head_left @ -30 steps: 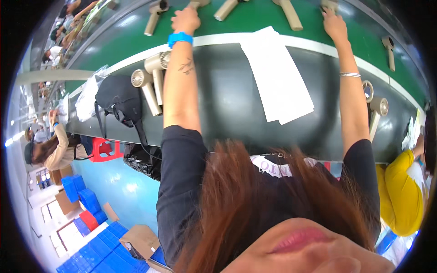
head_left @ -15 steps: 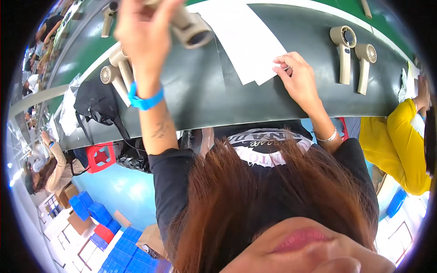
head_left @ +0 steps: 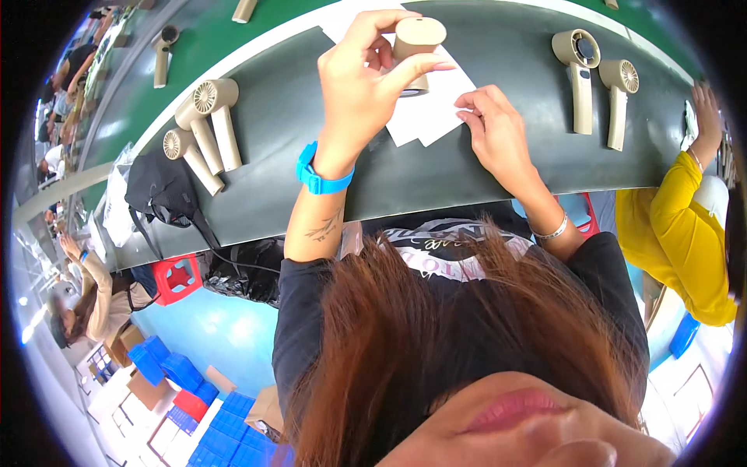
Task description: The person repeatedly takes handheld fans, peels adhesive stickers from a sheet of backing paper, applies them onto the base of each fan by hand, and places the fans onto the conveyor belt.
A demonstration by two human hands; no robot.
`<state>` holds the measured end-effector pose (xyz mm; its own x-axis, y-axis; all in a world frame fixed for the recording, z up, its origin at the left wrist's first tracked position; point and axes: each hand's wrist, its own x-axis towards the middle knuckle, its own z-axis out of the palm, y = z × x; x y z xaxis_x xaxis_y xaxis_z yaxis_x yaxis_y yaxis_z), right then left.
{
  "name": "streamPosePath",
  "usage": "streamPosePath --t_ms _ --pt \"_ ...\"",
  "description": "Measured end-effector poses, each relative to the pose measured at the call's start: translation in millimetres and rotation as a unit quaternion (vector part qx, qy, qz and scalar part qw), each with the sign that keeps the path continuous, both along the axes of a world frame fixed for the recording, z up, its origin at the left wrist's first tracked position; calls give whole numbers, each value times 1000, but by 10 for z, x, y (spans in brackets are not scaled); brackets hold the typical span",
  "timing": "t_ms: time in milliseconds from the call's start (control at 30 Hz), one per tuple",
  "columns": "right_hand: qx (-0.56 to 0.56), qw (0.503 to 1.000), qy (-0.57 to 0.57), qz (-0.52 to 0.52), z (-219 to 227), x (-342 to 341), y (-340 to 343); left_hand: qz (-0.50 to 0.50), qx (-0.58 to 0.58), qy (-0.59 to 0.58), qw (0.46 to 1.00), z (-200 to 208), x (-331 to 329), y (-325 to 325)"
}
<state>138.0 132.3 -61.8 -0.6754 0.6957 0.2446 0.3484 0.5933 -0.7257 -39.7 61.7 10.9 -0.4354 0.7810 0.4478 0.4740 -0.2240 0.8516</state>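
Note:
My left hand (head_left: 366, 78), with a blue band at its wrist, grips a beige handheld fan (head_left: 420, 35) between thumb and fingers. The fan is held above white paper sheets (head_left: 424, 121), its rounded end toward me and most of its body hidden. My right hand (head_left: 498, 128) is at the right edge of the sheets, fingers loosely curved and thumb a little apart from them. Whether its fingertips touch the paper I cannot tell.
Several beige fans (head_left: 222, 124) lie on the dark table (head_left: 311, 117) at left, two more fans (head_left: 582, 86) at right. A black bag (head_left: 163, 183) rests by the left table edge. Beyond is a green belt (head_left: 296, 23). A person in yellow (head_left: 677, 233) sits at right.
My left hand has swung right, bringing the fan from the left over the paper sheets. My right hand stays by the sheets, having shifted slightly.

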Motion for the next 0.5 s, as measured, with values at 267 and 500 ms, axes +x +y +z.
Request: streamPosePath --t_ms 267,500 --pt "-61 998 11 -8 47 -46 6 32 43 49 997 -118 -39 27" --pt "5 998 -66 13 62 -64 67 30 46 30 998 -75 7 58"
